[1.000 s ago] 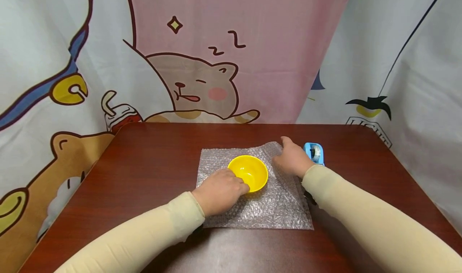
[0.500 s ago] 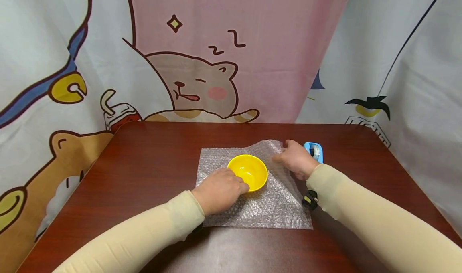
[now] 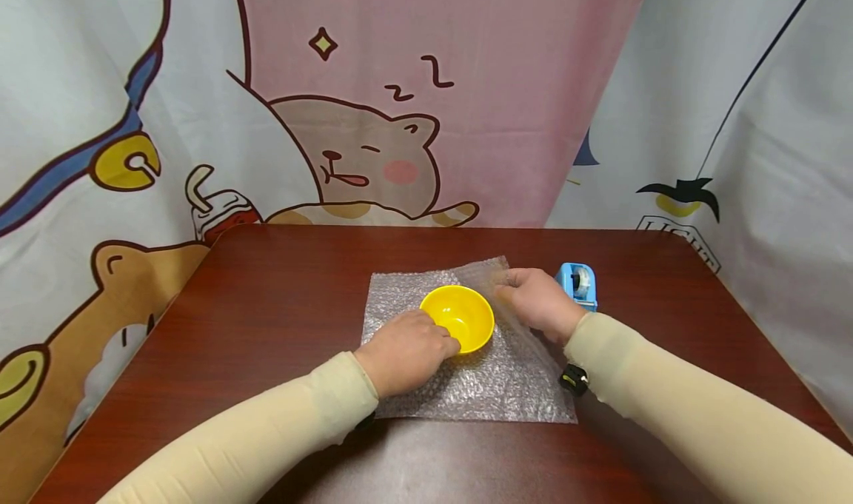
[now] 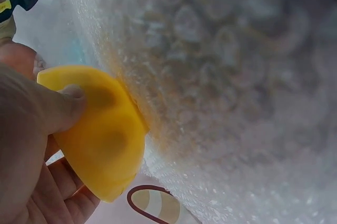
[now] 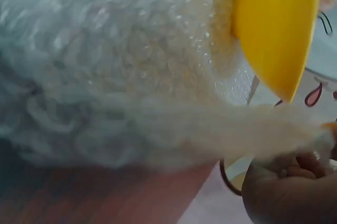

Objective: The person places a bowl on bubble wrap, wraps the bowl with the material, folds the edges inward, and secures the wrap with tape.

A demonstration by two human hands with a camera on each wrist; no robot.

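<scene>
A yellow bowl stands upright on a sheet of bubble wrap in the middle of the table. My left hand grips the bowl's near left rim; in the left wrist view its thumb lies on the outer wall with the fingers inside. To the right of the bowl, my right hand pinches the far right part of the bubble wrap, which is lifted and folded toward the bowl. The right wrist view shows the raised wrap edge running to the curled fingers.
A blue tape dispenser with a roll of clear tape stands just beyond the right hand. The brown table ends at a patterned curtain behind it.
My right hand has drawn back from the wrap's far right corner and swung leftward, folding that corner up toward the bowl. The left hand and the bowl stay in place.
</scene>
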